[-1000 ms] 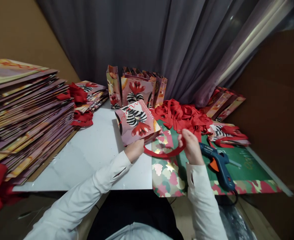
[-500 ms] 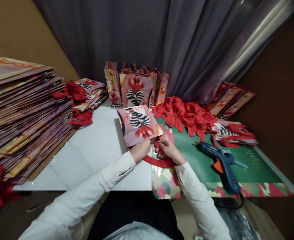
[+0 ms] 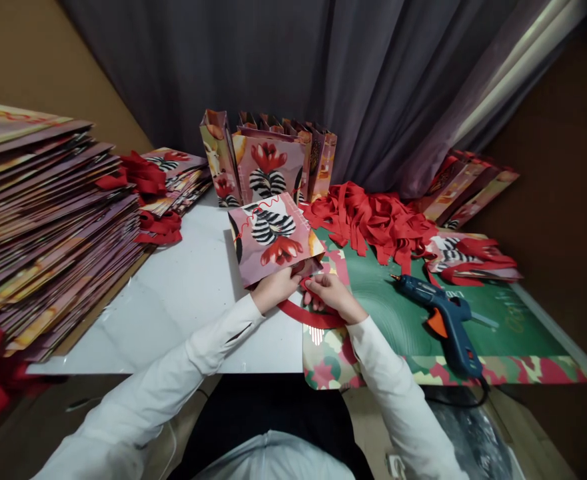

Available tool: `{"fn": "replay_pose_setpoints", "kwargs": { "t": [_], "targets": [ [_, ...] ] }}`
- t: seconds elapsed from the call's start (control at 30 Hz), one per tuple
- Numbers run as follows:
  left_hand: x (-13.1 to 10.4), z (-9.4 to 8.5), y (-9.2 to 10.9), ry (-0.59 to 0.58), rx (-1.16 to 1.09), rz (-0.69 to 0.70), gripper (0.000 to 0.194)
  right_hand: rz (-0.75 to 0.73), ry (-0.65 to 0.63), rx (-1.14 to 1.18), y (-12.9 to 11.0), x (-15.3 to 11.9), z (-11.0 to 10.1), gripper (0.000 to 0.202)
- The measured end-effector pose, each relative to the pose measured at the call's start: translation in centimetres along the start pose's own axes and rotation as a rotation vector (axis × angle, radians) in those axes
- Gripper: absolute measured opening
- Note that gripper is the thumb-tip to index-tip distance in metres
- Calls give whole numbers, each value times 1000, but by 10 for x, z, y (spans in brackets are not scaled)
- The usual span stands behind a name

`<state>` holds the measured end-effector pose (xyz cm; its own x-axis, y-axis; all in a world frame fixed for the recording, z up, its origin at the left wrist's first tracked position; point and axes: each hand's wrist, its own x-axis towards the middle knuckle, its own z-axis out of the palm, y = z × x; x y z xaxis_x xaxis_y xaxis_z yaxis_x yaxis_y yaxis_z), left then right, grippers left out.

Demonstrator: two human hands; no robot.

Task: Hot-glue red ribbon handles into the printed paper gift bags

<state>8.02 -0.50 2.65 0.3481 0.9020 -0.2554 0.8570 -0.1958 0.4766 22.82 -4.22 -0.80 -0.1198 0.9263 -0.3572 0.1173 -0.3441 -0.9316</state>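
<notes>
A pink paper bag [image 3: 273, 240] with a striped figure and red flower lies tilted at the table's middle, its open end toward me. My left hand [image 3: 276, 288] grips the lower edge of this bag, its fingertips partly hidden inside the opening. Just right of it, my right hand [image 3: 330, 293] is closed on a red ribbon [image 3: 313, 317], which curves below both hands near the bag's mouth. A blue glue gun [image 3: 443, 317] with an orange trigger lies on the green mat to the right.
Tall stacks of flat bags [image 3: 48, 233] fill the left. Finished-looking bags [image 3: 273, 163] stand at the back, beside a heap of red ribbons [image 3: 373, 220]. A folded bag with ribbon [image 3: 466, 257] lies right. The green mat [image 3: 383, 320] covers the table's right half.
The view has shifted slightly, so the bags and table appear a little higher. Both hands stay at the bag's mouth, with small shifts of the right fingers on the ribbon.
</notes>
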Motion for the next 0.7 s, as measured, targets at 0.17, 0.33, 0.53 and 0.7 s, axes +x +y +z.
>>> {"fn": "replay_pose_setpoints", "kwargs": {
  "t": [0.17, 0.33, 0.53, 0.7],
  "targets": [
    [-2, -3, 2, -29, 22, -18, 38, -32, -11, -5, 1, 0, -2, 24],
    [-3, -4, 3, -10, 28, -24, 38, -144, -1, -31, 4, 1, -3, 34],
    [-6, -4, 3, 13, 15, -44, 36, -184, -20, -72, 6, 0, -3, 41],
    [-8, -4, 3, 30, -2, -40, 35, -190, -38, -102, 2, -3, -2, 41]
  ]
}}
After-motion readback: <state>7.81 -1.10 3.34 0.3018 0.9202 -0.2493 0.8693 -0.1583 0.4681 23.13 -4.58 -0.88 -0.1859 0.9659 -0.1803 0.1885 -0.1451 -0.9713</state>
